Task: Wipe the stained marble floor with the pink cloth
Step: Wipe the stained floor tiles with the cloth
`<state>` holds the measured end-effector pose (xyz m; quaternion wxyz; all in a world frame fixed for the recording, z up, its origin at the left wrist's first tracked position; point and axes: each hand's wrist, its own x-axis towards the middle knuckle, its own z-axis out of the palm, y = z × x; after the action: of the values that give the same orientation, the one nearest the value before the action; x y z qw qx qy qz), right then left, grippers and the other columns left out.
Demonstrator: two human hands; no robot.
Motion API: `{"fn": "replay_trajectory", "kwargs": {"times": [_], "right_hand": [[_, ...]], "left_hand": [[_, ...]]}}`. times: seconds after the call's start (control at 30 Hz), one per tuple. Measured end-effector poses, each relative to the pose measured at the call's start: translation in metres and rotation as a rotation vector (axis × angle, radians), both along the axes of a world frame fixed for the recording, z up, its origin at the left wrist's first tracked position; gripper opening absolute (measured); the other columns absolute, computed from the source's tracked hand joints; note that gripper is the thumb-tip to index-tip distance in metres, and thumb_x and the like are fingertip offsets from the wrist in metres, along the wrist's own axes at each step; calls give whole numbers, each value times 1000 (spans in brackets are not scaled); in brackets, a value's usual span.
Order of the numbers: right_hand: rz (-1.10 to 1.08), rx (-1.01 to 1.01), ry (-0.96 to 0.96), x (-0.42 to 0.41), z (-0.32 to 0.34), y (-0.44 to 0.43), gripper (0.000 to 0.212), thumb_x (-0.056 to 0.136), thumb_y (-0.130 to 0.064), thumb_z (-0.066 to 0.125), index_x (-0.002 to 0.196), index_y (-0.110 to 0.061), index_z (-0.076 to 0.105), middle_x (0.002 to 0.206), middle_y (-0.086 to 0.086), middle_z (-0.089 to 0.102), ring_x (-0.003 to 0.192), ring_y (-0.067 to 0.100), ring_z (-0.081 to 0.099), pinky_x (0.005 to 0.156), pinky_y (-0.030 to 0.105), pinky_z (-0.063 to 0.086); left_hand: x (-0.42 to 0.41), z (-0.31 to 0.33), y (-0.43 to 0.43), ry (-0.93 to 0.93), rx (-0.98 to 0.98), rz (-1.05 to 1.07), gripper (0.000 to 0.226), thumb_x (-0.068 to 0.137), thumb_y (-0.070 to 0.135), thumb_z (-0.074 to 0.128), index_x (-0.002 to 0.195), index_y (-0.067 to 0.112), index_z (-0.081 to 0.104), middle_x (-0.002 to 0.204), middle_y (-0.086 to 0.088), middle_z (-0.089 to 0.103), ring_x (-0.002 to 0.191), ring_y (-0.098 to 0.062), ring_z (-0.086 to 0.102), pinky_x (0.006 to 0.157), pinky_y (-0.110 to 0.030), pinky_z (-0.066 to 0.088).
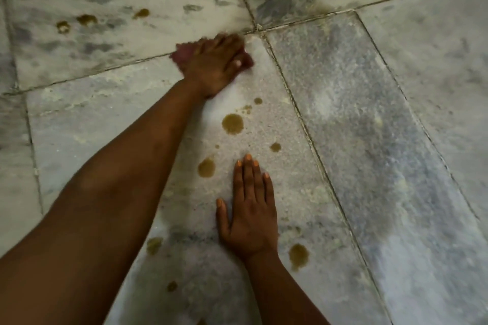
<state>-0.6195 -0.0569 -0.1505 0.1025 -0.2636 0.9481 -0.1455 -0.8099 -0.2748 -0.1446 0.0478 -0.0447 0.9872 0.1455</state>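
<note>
Most stains (232,124) remain on our marble floor (383,126); left hand (214,66) clamps pink cloth (182,55), right hand (250,216) flat, fingers spread.

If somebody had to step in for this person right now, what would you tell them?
Left hand: pressed on the pink cloth, far out by the tile joints.
Right hand: flat on the marble floor, holding nothing, fingers spread.
Done: cannot tell.
Left: brown stains between the hands, the largest ahead of the right hand, more near the right wrist and on the far-left tile.
</note>
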Motion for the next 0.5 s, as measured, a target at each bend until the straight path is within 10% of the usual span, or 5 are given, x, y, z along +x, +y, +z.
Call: {"fn": "replay_trajectory", "kwargs": {"times": [0.27, 0.5], "right_hand": [[-13, -10, 9, -1, -1, 0, 72, 89, -44, 34, 149, -7, 20, 157, 13, 16, 145, 23, 12, 115, 40, 11], [-8, -12, 35, 0, -3, 0, 71, 90, -44, 32, 148, -5, 21, 157, 14, 16, 145, 24, 13, 116, 40, 10]], "left_hand": [[62, -4, 41, 40, 14, -528, 55, 95, 51, 17, 145, 33, 28, 155, 5, 19, 145, -18, 11, 113, -39, 1], [39, 1, 17, -59, -48, 135, 51, 99, 46, 19, 149, 34, 13, 159, 2, 5, 146, -19, 0, 116, -45, -1]]}}
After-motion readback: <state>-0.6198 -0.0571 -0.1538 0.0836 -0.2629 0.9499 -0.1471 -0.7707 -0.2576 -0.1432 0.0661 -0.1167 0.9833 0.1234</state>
